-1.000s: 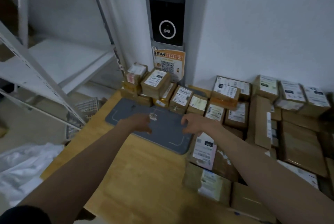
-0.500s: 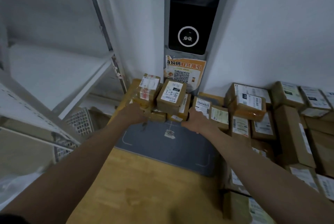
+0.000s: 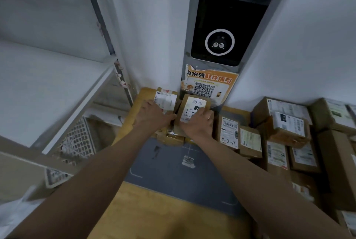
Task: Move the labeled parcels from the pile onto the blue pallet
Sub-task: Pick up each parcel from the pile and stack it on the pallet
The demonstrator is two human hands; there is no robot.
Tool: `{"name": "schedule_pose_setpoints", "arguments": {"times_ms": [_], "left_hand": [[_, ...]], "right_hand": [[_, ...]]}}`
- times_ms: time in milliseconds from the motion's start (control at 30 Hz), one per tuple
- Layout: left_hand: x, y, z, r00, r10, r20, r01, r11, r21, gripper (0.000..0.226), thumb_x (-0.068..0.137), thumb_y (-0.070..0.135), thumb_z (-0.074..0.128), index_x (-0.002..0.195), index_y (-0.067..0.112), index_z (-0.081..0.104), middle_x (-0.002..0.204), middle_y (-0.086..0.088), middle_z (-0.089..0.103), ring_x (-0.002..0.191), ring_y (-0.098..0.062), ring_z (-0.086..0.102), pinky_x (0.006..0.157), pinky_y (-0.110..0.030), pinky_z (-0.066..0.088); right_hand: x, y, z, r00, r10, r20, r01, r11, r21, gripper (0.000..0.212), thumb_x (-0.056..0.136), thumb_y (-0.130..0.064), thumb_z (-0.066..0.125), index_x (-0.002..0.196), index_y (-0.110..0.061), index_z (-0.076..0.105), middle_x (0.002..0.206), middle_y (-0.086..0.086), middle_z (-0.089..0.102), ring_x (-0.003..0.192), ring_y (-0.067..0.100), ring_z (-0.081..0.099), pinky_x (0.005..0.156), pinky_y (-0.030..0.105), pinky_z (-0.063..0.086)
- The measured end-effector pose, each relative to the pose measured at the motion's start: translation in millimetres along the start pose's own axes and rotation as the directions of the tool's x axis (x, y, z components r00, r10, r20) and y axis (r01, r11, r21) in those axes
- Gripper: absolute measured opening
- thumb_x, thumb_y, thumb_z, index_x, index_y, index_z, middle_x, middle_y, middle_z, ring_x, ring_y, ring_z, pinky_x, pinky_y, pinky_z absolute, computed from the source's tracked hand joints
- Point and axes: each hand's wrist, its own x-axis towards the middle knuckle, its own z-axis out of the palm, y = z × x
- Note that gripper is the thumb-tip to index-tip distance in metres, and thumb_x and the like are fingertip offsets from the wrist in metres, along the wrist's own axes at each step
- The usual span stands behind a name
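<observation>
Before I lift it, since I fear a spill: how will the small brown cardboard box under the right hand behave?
The small brown cardboard box looks stiff, with sharp edges. It is probably light, since the right hand spans it. It sits tilted on other parcels, so it may slide or tip.

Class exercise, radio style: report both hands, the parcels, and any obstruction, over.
Left hand on corner parcel. Right hand gripping tilted parcel. Blue mat nearly bare. Path open, over.
</observation>
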Motion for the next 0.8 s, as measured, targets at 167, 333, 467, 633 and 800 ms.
{"name": "schedule_pose_setpoints", "arguments": {"times_ms": [167, 333, 467, 633, 800], "left_hand": [[18, -6, 16, 0.998, 0.007, -0.056, -0.007, 1.000, 0.000, 0.113, 0.069, 0.069, 0.061, 0.148, 0.000, 0.018, 0.148, -0.018, 0.034, 0.133, -0.036, 0.038, 0.102, -0.044, 0.038], [24, -10, 17, 0.998, 0.028, -0.059, -0.030, 0.999, -0.025, 0.108, 0.069, 0.066, 0.063, 0.146, 0.001, 0.022, 0.146, -0.017, 0.035, 0.132, -0.036, 0.038, 0.101, -0.046, 0.039], [23, -10, 15, 1.000, 0.016, -0.027, -0.018, 0.997, -0.080, 0.112, 0.071, 0.062, 0.066, 0.149, 0.001, 0.015, 0.150, -0.016, 0.028, 0.136, -0.036, 0.032, 0.105, -0.049, 0.038], [17, -11, 15, 0.999, 0.039, -0.021, -0.040, 0.998, -0.051, 0.107, 0.074, 0.064, 0.063, 0.149, 0.003, 0.016, 0.151, -0.015, 0.026, 0.136, -0.037, 0.031, 0.105, -0.049, 0.035], [14, -9, 7, 0.999, 0.031, 0.017, -0.030, 0.998, -0.053, 0.115, 0.072, 0.065, 0.067, 0.151, 0.003, 0.011, 0.153, -0.016, 0.024, 0.137, -0.036, 0.031, 0.107, -0.050, 0.035]], "right_hand": [[14, -4, 20, 0.999, 0.034, -0.015, -0.034, 0.999, -0.019, 0.126, 0.073, -0.067, 0.068, 0.153, -0.006, -0.007, 0.160, 0.018, -0.015, 0.146, 0.041, 0.004, 0.109, 0.052, 0.037], [20, 1, 28, 0.999, 0.026, -0.029, -0.025, 0.999, 0.025, 0.133, 0.066, -0.069, 0.070, 0.154, -0.011, -0.012, 0.159, 0.015, -0.021, 0.147, 0.040, -0.006, 0.107, 0.055, 0.037], [24, 5, 25, 1.000, 0.012, 0.002, -0.012, 0.999, -0.053, 0.135, 0.062, -0.071, 0.069, 0.153, -0.013, -0.011, 0.159, 0.017, -0.020, 0.146, 0.042, -0.007, 0.112, 0.060, 0.022], [23, 14, 25, 0.999, 0.023, 0.040, -0.019, 0.995, -0.096, 0.144, 0.057, -0.081, 0.067, 0.152, -0.017, -0.019, 0.156, 0.023, -0.027, 0.145, 0.047, -0.014, 0.112, 0.069, 0.008], [18, 23, 16, 1.000, -0.008, -0.007, 0.008, 0.999, -0.039, 0.131, 0.059, -0.071, 0.074, 0.150, -0.025, -0.007, 0.151, 0.022, 0.005, 0.137, 0.044, 0.016, 0.104, 0.058, 0.033]]}}
